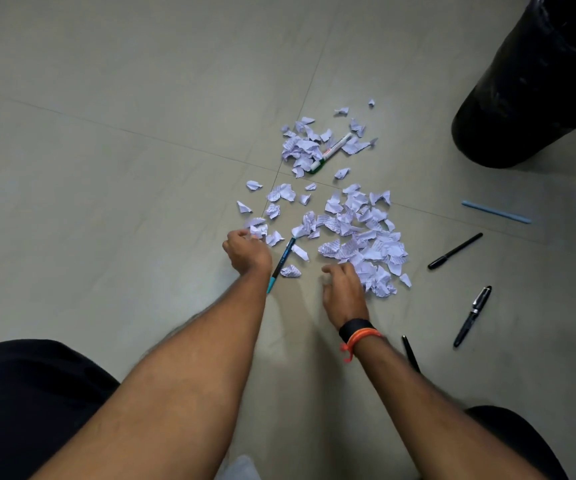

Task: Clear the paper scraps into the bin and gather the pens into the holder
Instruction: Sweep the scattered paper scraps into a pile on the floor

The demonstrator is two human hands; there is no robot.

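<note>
Floor [106, 168]: grey tiles; two joint lines cross just beside the far scrap cluster.
Scraps [359, 233]: torn white printed paper, loose on the floor in two clusters, a smaller far one and a larger near one, with strays between and to the left.
Bin [536, 98]: black, lined with a black bag, far right corner of view, well apart from the scraps.
Marker [331, 150]: white barrel, green cap, lies in the far cluster, touching scraps.
Teal pen [281, 265]: dark barrel, teal end, lies between the two hands, one tip among the scraps.
Blue stick [496, 212]: pale blue, thin, right of the scraps, alone.
Black pens: one [454, 251] right of the near cluster; one with a silver clip [473, 316] nearer the person; a third [410, 353] partly hidden behind the right forearm.
Holder: cannot place it.
Left hand [246, 249]: fingers curled in on scraps at the left edge of the near cluster, closed around at least one piece.
Right hand [343, 289]: palm down, fingers loosely spread and bent, at the near edge of the big cluster; whether it grips anything, cannot tell.
Right wrist: black band [354, 329] and orange thread [362, 339].
</note>
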